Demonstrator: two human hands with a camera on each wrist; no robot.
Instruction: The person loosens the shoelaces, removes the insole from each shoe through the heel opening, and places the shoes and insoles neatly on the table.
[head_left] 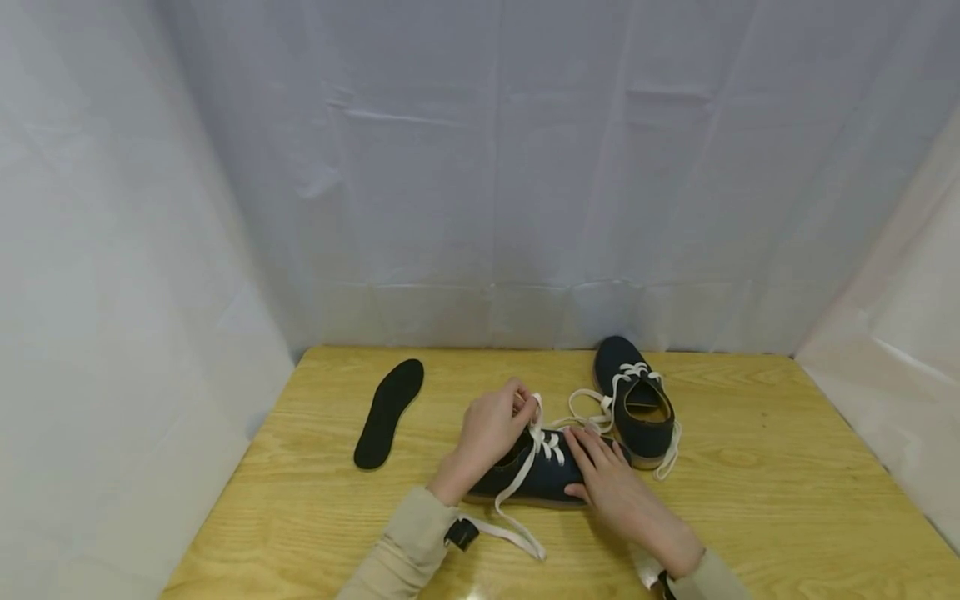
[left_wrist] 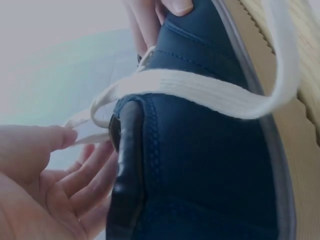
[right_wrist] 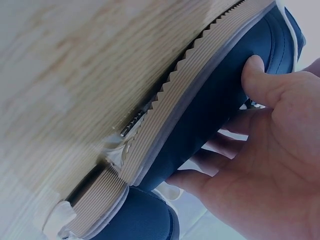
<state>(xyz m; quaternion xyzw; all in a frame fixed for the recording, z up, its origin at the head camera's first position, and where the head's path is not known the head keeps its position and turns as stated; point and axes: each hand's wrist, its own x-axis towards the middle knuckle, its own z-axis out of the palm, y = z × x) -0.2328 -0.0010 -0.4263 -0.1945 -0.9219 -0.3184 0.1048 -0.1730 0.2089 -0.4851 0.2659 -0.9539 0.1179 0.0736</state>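
Note:
A dark blue shoe (head_left: 551, 482) with a tan ridged sole lies in front of me, its toe to the right. My left hand (head_left: 491, 423) pinches its white shoelace (left_wrist: 165, 82) between thumb and fingers, over the shoe's opening. One long lace end drapes down the shoe's near side onto the table. My right hand (head_left: 617, 493) grips the toe part, with the thumb on the near side and the fingers over the top, as the right wrist view (right_wrist: 250, 160) also shows.
Behind the right hand stands a second dark blue shoe (head_left: 647, 437) with loose white laces, close to the first shoe's toe. A black insole (head_left: 389, 414) lies at the left on the wooden table (head_left: 757, 467). A pale curtain (head_left: 480, 208) hangs behind the table.

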